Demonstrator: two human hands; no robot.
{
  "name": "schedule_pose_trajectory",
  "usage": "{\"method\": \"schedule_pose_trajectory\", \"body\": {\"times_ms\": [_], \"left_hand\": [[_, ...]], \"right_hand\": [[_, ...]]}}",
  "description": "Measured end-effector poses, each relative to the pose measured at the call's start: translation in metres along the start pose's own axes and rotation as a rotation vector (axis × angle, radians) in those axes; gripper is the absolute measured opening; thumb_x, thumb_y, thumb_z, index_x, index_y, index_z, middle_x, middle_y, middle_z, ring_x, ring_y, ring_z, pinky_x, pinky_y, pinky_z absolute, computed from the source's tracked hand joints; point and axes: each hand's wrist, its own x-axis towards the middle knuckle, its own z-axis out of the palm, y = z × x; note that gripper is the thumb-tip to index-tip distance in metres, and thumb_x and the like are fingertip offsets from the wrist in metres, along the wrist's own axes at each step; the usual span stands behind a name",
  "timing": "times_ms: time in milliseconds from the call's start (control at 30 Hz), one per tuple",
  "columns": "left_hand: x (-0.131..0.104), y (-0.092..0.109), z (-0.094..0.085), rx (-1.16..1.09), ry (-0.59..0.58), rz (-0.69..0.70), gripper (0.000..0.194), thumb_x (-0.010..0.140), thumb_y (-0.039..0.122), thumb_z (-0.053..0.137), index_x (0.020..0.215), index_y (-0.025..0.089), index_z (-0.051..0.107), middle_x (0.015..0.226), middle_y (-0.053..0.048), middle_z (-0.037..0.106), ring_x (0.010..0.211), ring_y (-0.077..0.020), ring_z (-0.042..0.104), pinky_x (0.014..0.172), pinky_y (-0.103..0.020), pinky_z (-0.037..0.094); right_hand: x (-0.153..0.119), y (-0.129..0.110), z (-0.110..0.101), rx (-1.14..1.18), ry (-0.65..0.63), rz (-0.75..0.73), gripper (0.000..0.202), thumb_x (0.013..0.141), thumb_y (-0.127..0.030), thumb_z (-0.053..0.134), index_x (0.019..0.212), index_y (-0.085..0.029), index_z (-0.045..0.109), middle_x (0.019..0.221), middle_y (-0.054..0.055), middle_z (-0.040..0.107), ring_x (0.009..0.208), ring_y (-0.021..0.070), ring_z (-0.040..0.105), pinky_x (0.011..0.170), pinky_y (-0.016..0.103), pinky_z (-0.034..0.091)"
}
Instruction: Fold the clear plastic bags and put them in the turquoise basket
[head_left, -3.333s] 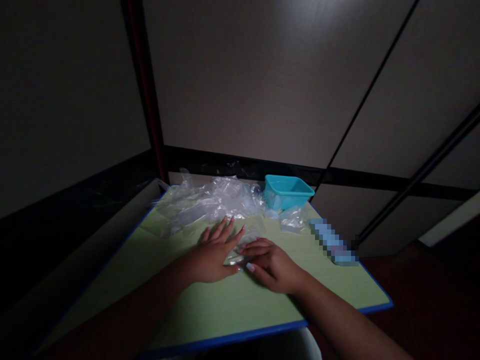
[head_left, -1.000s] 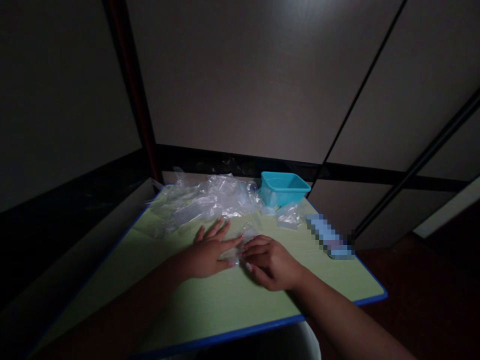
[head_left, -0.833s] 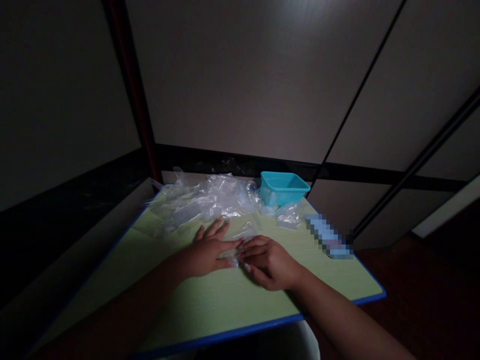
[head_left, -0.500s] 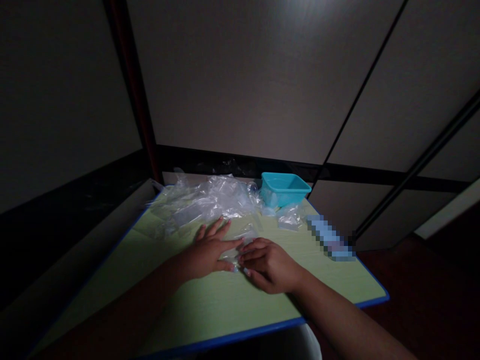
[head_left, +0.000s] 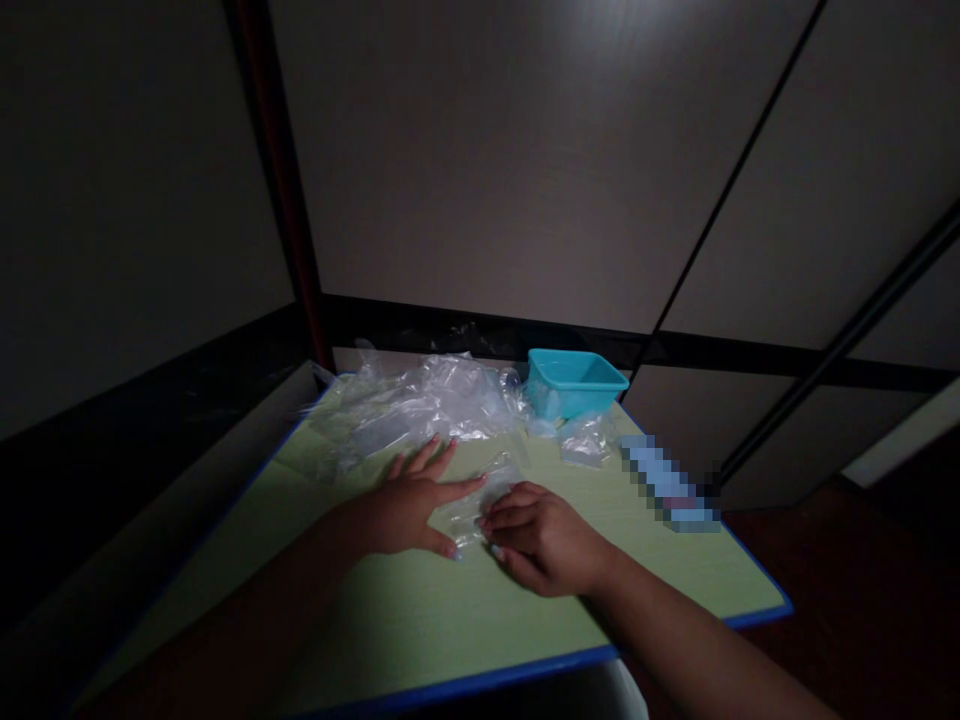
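A small clear plastic bag (head_left: 487, 492) lies crinkled on the table between my hands. My left hand (head_left: 409, 508) is open, palm down, its fingers spread; the index fingertip reaches the bag's upper part and the thumb is near its lower edge. My right hand (head_left: 546, 538) has curled fingers on the bag's right side, with the thumb close below them, and appears to grip its edge. Beyond the left fingers spreads a loose heap of clear plastic bags (head_left: 450, 395).
A turquoise plastic basin (head_left: 577, 385) stands at the far edge, with another crumpled clear bag (head_left: 586, 440) in front of it. Along the right edge lies a pixelated bluish object (head_left: 670, 485). The pale green table (head_left: 420, 630) has a blue rim; dark panels rise behind it.
My left thumb has moved away from the right fingers and down, opening a wider gap over the bag. My right hand keeps its place at the bag. The view has shifted slightly.
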Motion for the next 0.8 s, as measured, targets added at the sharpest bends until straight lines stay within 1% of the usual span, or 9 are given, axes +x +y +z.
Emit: {"method": "schedule_pose_trajectory", "body": {"times_ms": [100,200,267,333,467,533,800], "left_hand": [[-0.0008,-0.0033,-0.0058,-0.014,0.001,-0.032,0.081,0.066,0.060,0.063,0.135,0.044,0.024,0.149,-0.005,-0.007,0.133,-0.0386,-0.011,0.099,-0.063,0.011],[-0.0014,-0.0062,-0.0104,-0.003,0.039,-0.092,0.078,0.071,0.056,0.061,0.137,0.043,0.022,0.150,-0.005,-0.006,0.132,-0.0388,-0.012,0.099,-0.063,0.013],[-0.0015,-0.0065,-0.0114,0.004,0.031,-0.124,0.083,0.069,0.052,0.064,0.137,0.043,0.018,0.150,-0.006,-0.005,0.132,-0.0392,-0.011,0.098,-0.063,0.014],[-0.0014,-0.0054,-0.0115,0.001,0.001,-0.135,0.090,0.065,0.051,0.067,0.138,0.042,0.016,0.150,-0.007,-0.005,0.132,-0.0398,-0.011,0.098,-0.063,0.015],[-0.0021,-0.0003,-0.0107,-0.014,-0.034,-0.135,0.094,0.062,0.057,0.066,0.139,0.039,0.015,0.149,-0.011,-0.006,0.131,-0.0396,-0.013,0.098,-0.063,0.014],[-0.0028,0.0016,-0.0097,-0.009,-0.038,-0.131,0.096,0.061,0.058,0.066,0.140,0.038,0.015,0.148,-0.011,-0.007,0.131,-0.0395,-0.013,0.098,-0.064,0.013],[-0.0021,0.0011,-0.0074,0.000,-0.049,-0.163,0.109,0.053,0.062,0.069,0.141,0.034,0.011,0.147,-0.014,-0.009,0.130,-0.0389,-0.016,0.099,-0.061,0.013]], "right_hand": [[0.0004,-0.0008,-0.0010,-0.009,0.006,0.005,0.016,0.081,-0.020,0.049,0.091,-0.018,0.061,0.097,0.007,0.068,0.103,0.0189,0.056,0.093,0.037,0.039],[0.0008,-0.0015,-0.0022,-0.002,0.010,0.003,0.016,0.081,-0.020,0.048,0.091,-0.018,0.061,0.098,0.007,0.068,0.103,0.0194,0.056,0.092,0.037,0.039],[0.0007,-0.0016,-0.0025,0.006,0.011,-0.002,0.017,0.081,-0.019,0.048,0.091,-0.018,0.061,0.098,0.007,0.068,0.103,0.0199,0.055,0.092,0.038,0.039],[0.0004,-0.0017,-0.0026,0.007,0.010,-0.002,0.017,0.081,-0.019,0.048,0.092,-0.018,0.061,0.098,0.008,0.067,0.104,0.0198,0.055,0.093,0.038,0.039],[0.0003,-0.0027,-0.0037,-0.005,-0.002,0.009,0.016,0.081,-0.020,0.049,0.090,-0.018,0.062,0.098,0.006,0.068,0.105,0.0196,0.055,0.094,0.038,0.037],[0.0006,-0.0034,-0.0046,-0.009,-0.007,0.016,0.016,0.081,-0.020,0.049,0.091,-0.018,0.061,0.097,0.006,0.068,0.104,0.0195,0.055,0.094,0.038,0.037],[0.0010,-0.0032,-0.0040,-0.018,0.001,0.015,0.019,0.082,-0.020,0.048,0.096,-0.017,0.060,0.098,0.008,0.067,0.103,0.0194,0.055,0.092,0.037,0.038]]}}
